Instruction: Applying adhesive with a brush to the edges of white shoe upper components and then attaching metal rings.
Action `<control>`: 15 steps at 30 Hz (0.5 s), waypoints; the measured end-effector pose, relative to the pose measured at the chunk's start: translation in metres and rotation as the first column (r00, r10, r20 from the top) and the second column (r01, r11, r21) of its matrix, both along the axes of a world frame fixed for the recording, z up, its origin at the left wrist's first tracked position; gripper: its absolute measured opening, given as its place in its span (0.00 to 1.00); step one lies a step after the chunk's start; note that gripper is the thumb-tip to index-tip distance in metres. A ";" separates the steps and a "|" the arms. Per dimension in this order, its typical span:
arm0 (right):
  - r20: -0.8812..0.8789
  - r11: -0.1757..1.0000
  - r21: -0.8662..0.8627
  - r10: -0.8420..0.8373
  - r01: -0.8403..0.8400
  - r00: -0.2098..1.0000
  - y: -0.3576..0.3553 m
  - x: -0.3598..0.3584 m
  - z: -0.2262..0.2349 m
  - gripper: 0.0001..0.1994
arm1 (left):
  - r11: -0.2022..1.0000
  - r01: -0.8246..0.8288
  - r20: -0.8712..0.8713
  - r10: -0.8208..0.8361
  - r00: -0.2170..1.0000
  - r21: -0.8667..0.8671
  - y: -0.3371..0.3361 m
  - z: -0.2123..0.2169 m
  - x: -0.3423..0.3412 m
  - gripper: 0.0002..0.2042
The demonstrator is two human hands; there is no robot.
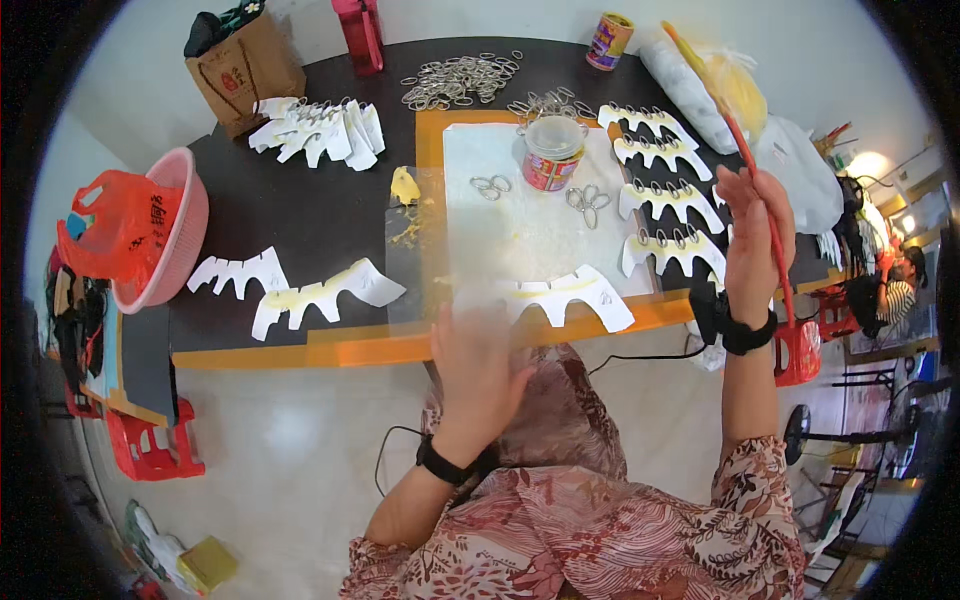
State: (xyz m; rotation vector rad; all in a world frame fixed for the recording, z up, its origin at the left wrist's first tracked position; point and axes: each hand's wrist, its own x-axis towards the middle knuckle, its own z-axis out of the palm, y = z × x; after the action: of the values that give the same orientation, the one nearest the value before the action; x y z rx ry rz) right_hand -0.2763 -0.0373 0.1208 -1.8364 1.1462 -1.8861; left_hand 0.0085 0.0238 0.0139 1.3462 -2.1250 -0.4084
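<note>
A white scalloped piece (590,288) with a yellow smear along its upper part lies near the front edge of the table (330,220), its left end beside or beneath the left hand (475,365). That hand is blurred by motion; how far its fingers are open, and whether they grip the piece, cannot be told. The right hand (752,235), raised beyond the table's right part, is closed around a long red stick (744,145), whose yellow tip points up and away from the wearer. Behind the scalloped piece, a white sheet (475,240) bears small groups of metal rings (588,207) and a lidded tin (552,172). To its right, four similar white pieces (668,203) fitted with rings stand in a column; to its left lie a yellow lump (404,187) and two ringless white pieces (378,287), near each other. Farther back are a heap of loose rings (463,82), an overlapping cluster of ringed pieces (318,132) and a second tin (609,42). Along the outer margins appear a brown paper bag (245,75), a red bottle (360,38), a pink basin (190,240) holding a red plastic bag (125,228), and white plastic bags (690,95).
</note>
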 end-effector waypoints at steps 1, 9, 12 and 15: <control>-0.383 0.976 -0.132 -0.214 0.176 0.899 0.005 -0.002 0.005 0.12 | 1.000 0.004 -0.017 -0.005 1.000 -0.019 0.000 -0.002 0.001 0.34; 0.448 0.886 0.365 0.102 -0.286 0.888 0.041 0.013 -0.022 0.15 | 1.000 0.028 -0.003 -0.028 1.000 0.000 -0.007 -0.005 0.002 0.34; 0.501 0.760 0.529 0.080 -0.378 0.861 0.047 0.038 -0.048 0.14 | 0.999 0.037 -0.007 -0.037 0.999 -0.006 -0.006 -0.009 0.002 0.33; 0.493 0.680 0.582 0.141 -0.445 0.859 0.046 0.058 -0.061 0.13 | 0.999 0.038 0.031 -0.039 0.999 0.011 -0.007 -0.009 0.001 0.34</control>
State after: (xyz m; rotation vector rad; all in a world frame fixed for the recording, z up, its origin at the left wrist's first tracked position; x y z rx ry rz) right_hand -0.2184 0.0087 0.0596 -1.0584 1.0887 -1.2994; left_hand 0.0095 0.0171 0.0051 1.3276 -2.1800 -0.4174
